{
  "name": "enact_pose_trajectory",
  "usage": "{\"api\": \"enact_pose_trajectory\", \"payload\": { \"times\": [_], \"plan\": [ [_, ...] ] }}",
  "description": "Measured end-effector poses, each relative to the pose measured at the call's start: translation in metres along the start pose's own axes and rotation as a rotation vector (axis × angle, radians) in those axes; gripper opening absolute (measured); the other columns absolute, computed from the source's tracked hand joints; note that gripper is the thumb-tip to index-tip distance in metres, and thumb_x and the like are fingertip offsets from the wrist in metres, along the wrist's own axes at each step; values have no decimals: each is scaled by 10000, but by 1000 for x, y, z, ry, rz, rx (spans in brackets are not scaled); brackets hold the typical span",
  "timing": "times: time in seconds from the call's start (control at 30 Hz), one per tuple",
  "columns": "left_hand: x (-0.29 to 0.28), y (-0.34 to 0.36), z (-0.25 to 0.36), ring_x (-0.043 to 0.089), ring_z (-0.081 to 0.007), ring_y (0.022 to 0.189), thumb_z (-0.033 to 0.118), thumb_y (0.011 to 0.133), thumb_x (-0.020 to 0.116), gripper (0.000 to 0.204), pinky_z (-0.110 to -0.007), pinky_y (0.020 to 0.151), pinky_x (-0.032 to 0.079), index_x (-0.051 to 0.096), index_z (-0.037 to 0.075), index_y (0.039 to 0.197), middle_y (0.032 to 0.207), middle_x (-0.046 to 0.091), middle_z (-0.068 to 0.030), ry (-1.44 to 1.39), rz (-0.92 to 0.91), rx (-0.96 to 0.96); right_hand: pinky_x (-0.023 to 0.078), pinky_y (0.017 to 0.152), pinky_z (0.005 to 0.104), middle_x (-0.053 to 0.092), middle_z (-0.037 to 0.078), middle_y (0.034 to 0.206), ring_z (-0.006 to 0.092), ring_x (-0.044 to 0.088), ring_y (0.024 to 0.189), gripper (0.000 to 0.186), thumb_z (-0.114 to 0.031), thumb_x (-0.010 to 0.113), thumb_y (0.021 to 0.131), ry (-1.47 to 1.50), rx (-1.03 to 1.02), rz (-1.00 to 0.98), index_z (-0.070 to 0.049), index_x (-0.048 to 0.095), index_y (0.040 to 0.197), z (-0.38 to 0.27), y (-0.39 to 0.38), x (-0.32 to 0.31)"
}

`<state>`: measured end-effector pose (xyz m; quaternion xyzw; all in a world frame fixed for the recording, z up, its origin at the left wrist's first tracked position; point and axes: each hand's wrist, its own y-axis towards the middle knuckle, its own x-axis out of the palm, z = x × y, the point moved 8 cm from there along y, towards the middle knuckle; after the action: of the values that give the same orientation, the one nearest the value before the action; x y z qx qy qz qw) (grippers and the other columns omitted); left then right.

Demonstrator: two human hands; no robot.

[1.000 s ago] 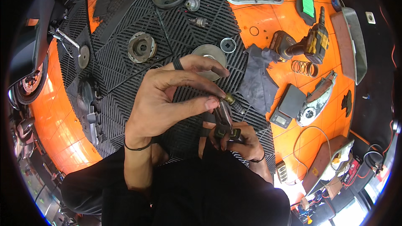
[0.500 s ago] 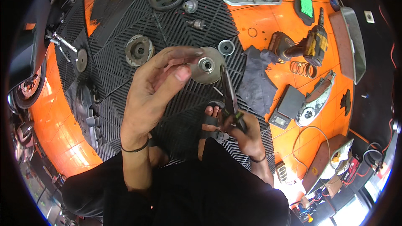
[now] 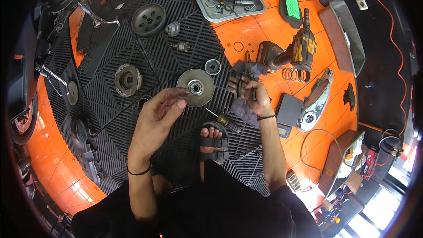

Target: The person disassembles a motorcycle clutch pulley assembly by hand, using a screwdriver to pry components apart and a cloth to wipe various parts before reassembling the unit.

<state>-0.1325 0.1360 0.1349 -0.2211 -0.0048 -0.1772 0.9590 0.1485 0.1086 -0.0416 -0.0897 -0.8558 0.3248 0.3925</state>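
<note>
A round metal disc (image 3: 203, 99) with a raised centre hub lies on the black ribbed mat in front of me. My left hand (image 3: 161, 113) hovers at its left edge, fingers bent and thumb apart, with the index fingertip overlapping the rim; whether it touches is unclear. In my right hand (image 3: 256, 97) is a pair of pliers (image 3: 247, 71) with dark green handles, jaws pointing away from me above a dark cloth (image 3: 249, 115). A metal socket ring (image 3: 213, 67) rests just beyond the disc. Nearer my foot lies a screwdriver (image 3: 222, 120).
A round hub (image 3: 128, 80) and a slotted metal bell (image 3: 149, 20) sit on the mat. A metal tray (image 3: 216, 15) of parts stands at the back. On the orange tiles are a yellow-black power driver (image 3: 304, 46), a coil spring (image 3: 296, 75) and a small scale (image 3: 288, 110).
My view has shifted, so the scene sits further left and lower. The pliers have moved right, away from the disc to above the cloth. My left hand has drawn slightly back toward me.
</note>
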Motion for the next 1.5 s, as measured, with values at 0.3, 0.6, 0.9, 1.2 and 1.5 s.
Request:
{"api": "enact_pose_trajectory", "payload": {
  "times": [0.3,0.6,0.9,1.2,1.5],
  "plan": [
    [0,2,-1,651,-163,1093,197,1039,644,316,-313,1006,500,677,-27,1260,1192,702,-78,33,19,9,430,803,296,651,173,1377,161,506,784,338,-37,547,837,7,51,62,-28,669,1153,6,2,-19],
    [-7,10,-17,648,-139,1057,227,1045,636,330,-292,948,503,685,-23,1253,1162,709,-69,57,24,-20,439,828,323,643,23,949,146,537,798,414,-36,528,822,73,87,-1,-46,666,1212,6,0,-21],
    [-4,17,-37,660,-145,1051,212,1035,656,303,-291,926,510,700,-18,1226,1138,722,-77,53,73,6,454,830,311,640,210,1356,151,529,861,429,4,513,763,-31,-78,50,13,641,1172,14,-40,-22],
    [150,63,-127,693,-391,1047,207,906,744,561,-441,857,581,557,-82,1349,1243,640,-310,680,135,402,493,915,459,689,222,987,355,649,962,252,-67,603,870,-1209,-345,782,59,644,1085,78,-170,-76],
    [217,120,-150,700,-226,885,145,913,627,253,-340,698,578,649,12,1128,1072,673,-117,1137,317,353,503,912,410,635,203,1150,333,620,1042,407,-143,760,885,-1392,-426,983,43,632,1224,99,-207,-99]
  ]
}}
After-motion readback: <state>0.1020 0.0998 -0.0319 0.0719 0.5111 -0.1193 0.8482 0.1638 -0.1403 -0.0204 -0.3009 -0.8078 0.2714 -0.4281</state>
